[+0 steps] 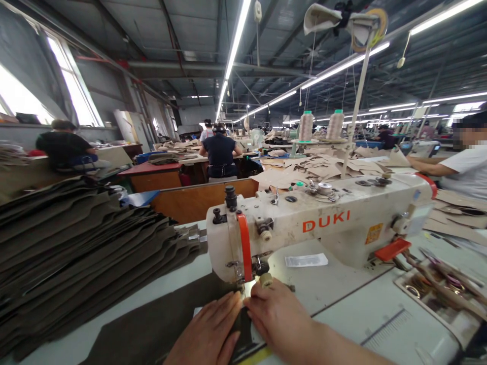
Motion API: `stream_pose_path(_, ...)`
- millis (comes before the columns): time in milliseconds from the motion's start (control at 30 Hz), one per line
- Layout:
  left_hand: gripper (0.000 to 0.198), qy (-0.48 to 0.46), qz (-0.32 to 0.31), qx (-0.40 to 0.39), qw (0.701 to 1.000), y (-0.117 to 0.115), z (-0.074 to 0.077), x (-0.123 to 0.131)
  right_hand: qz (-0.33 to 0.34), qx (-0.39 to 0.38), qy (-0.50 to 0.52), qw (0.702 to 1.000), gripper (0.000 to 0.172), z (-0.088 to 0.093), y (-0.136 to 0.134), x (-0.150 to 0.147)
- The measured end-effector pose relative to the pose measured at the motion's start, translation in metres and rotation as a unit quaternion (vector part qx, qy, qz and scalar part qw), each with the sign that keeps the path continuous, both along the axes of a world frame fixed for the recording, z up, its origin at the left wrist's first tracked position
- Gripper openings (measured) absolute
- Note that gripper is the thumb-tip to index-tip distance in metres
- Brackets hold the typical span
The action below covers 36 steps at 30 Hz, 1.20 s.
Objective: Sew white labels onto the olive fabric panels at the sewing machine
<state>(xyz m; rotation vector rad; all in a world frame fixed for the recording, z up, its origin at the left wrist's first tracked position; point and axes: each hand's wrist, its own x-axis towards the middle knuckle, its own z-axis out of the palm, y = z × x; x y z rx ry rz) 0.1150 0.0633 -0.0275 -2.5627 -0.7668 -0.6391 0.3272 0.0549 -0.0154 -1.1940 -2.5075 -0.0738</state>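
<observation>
A white sewing machine [327,218] with an orange needle guard [245,248] stands in front of me. Under its lit needle area lies a dark brown fabric piece [152,314], which stretches out to the left. My left hand [209,329] rests flat on this fabric, fingers stretched toward the needle. Close beside it, my right hand [277,314] has its fingers curled and pinched at the fabric's edge, just below the presser foot. The fingertips of both hands nearly meet. A small white slip [197,311] shows partly next to my left hand.
Tall layers of dark fabric [76,263] fill the left side. A white label [306,260] lies on the machine bed. At right is a tray [437,304] with scissors and small items. Thread cones [306,126] stand behind. A co-worker [467,157] sits at right, others farther back.
</observation>
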Motion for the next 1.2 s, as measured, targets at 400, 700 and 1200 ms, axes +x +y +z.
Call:
stream_pose_path(400, 0.036, -0.014, 0.007, -0.045, 0.999, 0.005, -0.007, -0.002, 0.002, 0.024, -0.005, 1.0, 0.006, -0.005, -0.001, -0.001)
stream_pose_path(700, 0.032, -0.034, 0.038, -0.055, 0.997, 0.019, -0.008, 0.001, -0.006, 0.037, -0.01, 0.999, 0.009, -0.003, -0.001, -0.001)
stream_pose_path(1200, 0.062, 0.001, 0.007, -0.031, 1.0, -0.005, -0.013, -0.033, 0.018, 0.041, 0.055, 0.997, 0.014, -0.004, -0.009, 0.0)
